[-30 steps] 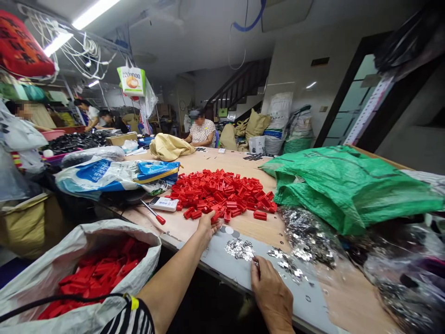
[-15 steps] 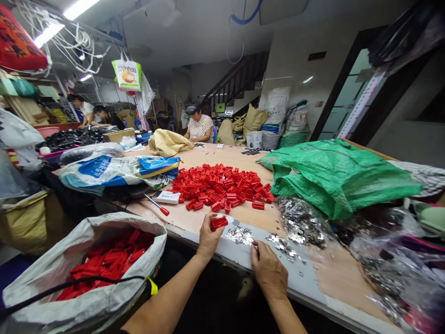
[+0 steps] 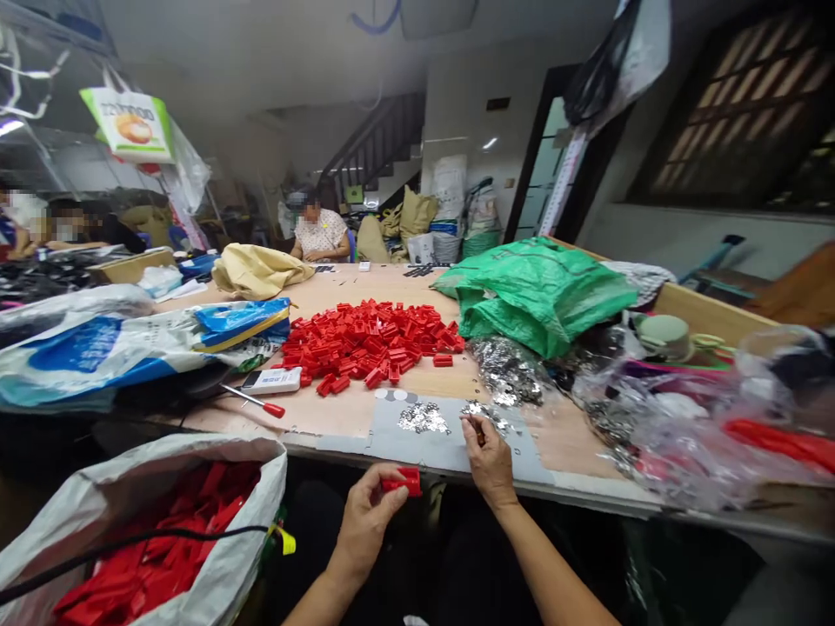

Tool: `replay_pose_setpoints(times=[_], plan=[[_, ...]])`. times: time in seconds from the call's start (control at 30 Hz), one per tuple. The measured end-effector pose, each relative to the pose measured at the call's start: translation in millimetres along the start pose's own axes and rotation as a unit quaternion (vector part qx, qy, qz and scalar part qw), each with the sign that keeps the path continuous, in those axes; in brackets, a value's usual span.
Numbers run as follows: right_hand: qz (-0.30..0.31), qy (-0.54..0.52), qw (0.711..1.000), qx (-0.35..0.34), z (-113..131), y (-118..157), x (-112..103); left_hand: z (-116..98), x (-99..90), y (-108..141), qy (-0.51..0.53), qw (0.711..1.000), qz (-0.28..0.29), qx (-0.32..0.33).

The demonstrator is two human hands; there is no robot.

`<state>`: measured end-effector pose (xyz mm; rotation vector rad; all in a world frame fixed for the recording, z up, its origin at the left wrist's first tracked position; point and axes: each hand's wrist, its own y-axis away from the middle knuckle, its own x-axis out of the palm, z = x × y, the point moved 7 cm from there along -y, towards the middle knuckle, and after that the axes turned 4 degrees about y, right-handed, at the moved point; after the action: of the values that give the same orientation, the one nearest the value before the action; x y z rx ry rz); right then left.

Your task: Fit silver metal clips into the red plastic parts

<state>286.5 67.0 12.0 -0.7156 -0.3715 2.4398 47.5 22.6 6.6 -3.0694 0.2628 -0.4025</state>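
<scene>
My left hand (image 3: 366,513) pinches a red plastic part (image 3: 410,482) between thumb and fingers, just in front of the table's near edge. To its right, my right hand (image 3: 490,461) is closed at the fingertips over the grey sheet (image 3: 401,448), touching or just short of a small heap of flat metal pieces (image 3: 489,416). Something small and dark shows between those fingers, too little of it to name. Left of that hand lies another heap of metal pieces (image 3: 423,418). Beyond spreads a large pile of red plastic parts (image 3: 369,339).
An open white sack (image 3: 261,452) of red parts stands at the lower left. A red-handled screwdriver (image 3: 270,409) lies near a white box (image 3: 272,380). Right of the pile are a green sack (image 3: 535,291) and a bag of metal pieces (image 3: 512,372). A person (image 3: 319,233) sits across the table.
The view has swung to the right. My left hand has drawn the red part back off the table's edge. My right hand has moved to the right-hand heap of metal pieces.
</scene>
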Motion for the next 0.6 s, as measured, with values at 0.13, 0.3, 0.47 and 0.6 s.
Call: replay_pose_setpoints(times=[0.13,0.3,0.47,0.6], plan=[[-0.019,-0.091,0.995,0.042,-5,-3,-5,31,11.2,32,0.190,0.972,0.000,-0.139],[-0.051,-0.184,0.979,0.074,-12,-11,-18,50,3.6,51,0.287,0.925,-0.005,-0.250],[-0.065,-0.154,0.983,0.081,-22,-21,-46,61,-16.6,56,0.305,0.908,-0.031,-0.284],[-0.026,-0.033,0.997,0.069,-24,-21,-53,65,-24.3,56,0.298,0.905,-0.038,-0.302]])
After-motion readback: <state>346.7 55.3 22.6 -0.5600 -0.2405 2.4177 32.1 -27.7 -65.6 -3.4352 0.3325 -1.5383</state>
